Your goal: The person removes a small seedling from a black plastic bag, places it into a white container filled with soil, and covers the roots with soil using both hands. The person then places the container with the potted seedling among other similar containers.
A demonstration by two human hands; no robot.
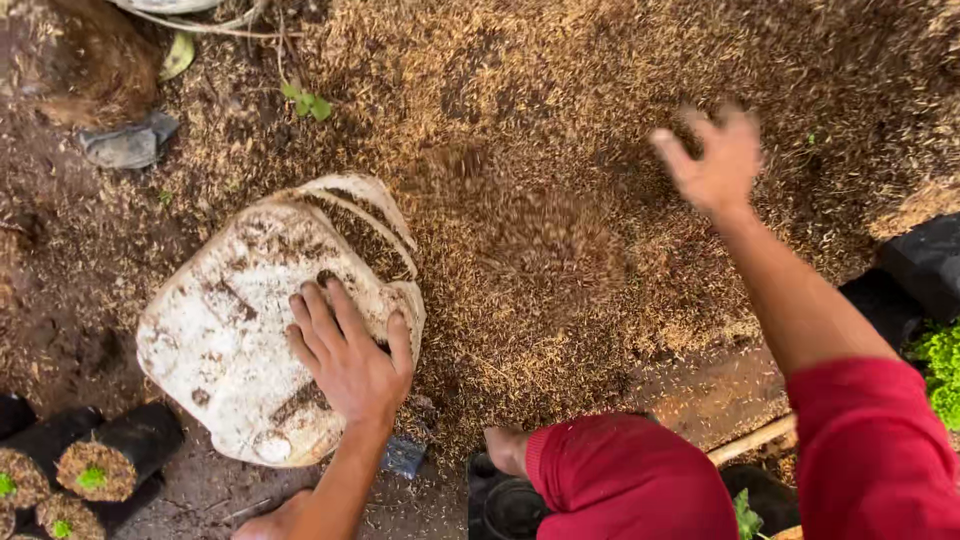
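Roughly: left hand (345, 360) lies flat, grip spread, on the dirty white jug (255, 330) at 8 o'clock, long axis 1-to-7. Right hand (715, 160), blurred, fingers spread and empty, hovers over husk pile (560, 240) at 2 o'clock, well apart from the jug; left nearer.

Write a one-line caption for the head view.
Left hand rests on a dirty white container; right hand open above a husk pile.

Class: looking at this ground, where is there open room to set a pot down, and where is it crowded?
Open: the husk heap above the white container, left of the right hand. Crowded: the lower left corner, packed with black seedling bags.
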